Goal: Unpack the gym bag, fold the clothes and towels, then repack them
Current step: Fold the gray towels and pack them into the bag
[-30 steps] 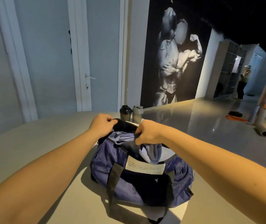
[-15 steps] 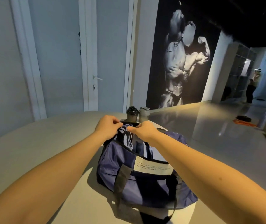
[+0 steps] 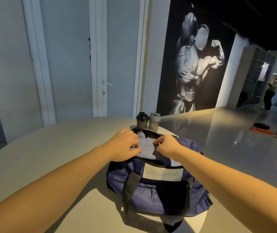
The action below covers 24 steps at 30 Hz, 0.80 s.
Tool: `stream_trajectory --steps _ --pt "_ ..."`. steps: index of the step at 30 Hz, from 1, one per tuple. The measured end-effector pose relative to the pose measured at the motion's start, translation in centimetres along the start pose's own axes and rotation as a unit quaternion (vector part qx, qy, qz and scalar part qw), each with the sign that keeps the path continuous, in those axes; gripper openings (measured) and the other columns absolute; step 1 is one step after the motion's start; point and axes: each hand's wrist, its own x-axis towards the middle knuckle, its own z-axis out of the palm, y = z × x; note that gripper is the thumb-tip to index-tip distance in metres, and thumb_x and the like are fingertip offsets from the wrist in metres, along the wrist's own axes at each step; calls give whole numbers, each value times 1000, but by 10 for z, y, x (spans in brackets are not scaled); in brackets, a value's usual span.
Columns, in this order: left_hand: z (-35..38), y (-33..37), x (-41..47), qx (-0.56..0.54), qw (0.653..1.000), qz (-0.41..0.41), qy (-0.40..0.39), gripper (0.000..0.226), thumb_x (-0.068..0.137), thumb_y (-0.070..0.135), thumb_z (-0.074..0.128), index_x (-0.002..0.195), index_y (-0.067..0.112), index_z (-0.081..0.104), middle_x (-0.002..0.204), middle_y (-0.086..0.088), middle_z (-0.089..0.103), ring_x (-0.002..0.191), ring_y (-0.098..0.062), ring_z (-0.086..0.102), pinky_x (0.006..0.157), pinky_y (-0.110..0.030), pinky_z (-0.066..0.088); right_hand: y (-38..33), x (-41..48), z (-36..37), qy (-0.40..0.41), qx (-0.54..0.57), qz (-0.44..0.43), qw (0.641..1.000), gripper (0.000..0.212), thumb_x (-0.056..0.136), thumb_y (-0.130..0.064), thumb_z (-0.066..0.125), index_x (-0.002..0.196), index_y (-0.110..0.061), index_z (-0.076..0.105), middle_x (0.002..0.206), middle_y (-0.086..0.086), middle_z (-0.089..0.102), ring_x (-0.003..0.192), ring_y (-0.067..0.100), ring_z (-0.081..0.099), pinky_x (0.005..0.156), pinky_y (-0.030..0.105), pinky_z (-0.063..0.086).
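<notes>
At the mouth of the bag [image 3: 159,195], my left hand [image 3: 124,145] and right hand [image 3: 166,145] both grip the grey cloth [image 3: 146,146] — a snagged pull could jerk the bag and topple the shakers [image 3: 142,121] just behind.

a navy bag [image 3: 159,199] sits upright on the table [image 3: 50,157], its top unzipped and gaping. a white label [image 3: 163,173] with dark print is on its near side, between dark straps [image 3: 131,187]. a pale grey cloth [image 3: 147,146] bulges, crumpled, out of the opening.
</notes>
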Motion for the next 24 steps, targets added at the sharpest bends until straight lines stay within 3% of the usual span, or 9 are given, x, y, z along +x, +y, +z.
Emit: stream_trajectory --steps 3,6,8,9,12,14,16,20,24 --pt "9 -12 -9 6 998 -37 -59 50 96 61 29 89 32 70 86 14 67 82 -5 55 111 -35 31 10 -5 -5 -46 -263 -110 957 30 94 -14 65 123 -19 72 115 5 71 98 25 65 82 31 58" --pt "13 -15 -12 21 996 -31 -81 49 98 59 30 91 32 70 86 14 65 86 -8 54 108 -36 32 -10 -9 -10 24 -393 -138 909 23 94 -29 63 112 -18 72 101 6 67 88 27 62 70 35 55" --pt "13 -14 -13 30 996 -23 -85 43 102 54 34 92 32 70 89 14 65 90 -11 52 105 -37 34 -20 -9 -8 55 -344 -217 912 24 96 -30 57 111 -19 71 107 6 65 96 29 62 76 39 55" --pt "12 -13 -13 26 996 -23 -83 41 103 51 36 94 32 71 92 15 66 92 -11 52 106 -38 33 -24 -9 -6 22 -305 -252 918 27 96 -28 54 117 -21 70 117 8 64 109 32 60 86 44 55" --pt "9 -5 -20 -2 997 -33 -67 37 105 48 37 112 32 70 109 16 68 102 -8 54 112 -38 29 -33 -1 -2 -137 -321 -241 906 51 99 -22 49 149 -31 46 163 10 28 151 34 21 119 53 27" --pt "7 1 -27 -27 998 -47 -43 38 105 51 38 128 33 62 123 15 64 113 -9 51 116 -35 25 -40 6 -3 -202 -344 -209 893 60 100 -20 47 156 -38 32 168 5 11 152 36 14 121 55 23" --pt "4 2 -34 -42 996 -69 -24 39 102 55 43 132 33 56 122 14 59 113 -12 45 109 -29 26 -43 16 -3 -243 -360 -192 880 62 100 -20 46 156 -43 28 167 2 11 150 38 20 119 55 26" --pt "-5 -12 -46 -82 995 -55 -7 23 98 53 52 91 36 67 97 19 55 103 -5 40 100 -26 26 -51 33 5 -275 -402 -157 859 59 101 -37 47 156 -44 26 166 1 17 151 33 20 119 53 21" --pt "-4 -20 -52 -172 981 -81 33 20 95 37 63 76 36 54 108 23 52 115 1 35 97 -27 36 -54 38 21 -329 -367 -145 858 58 102 -26 49 156 -40 32 169 -1 12 155 24 13 121 48 19"
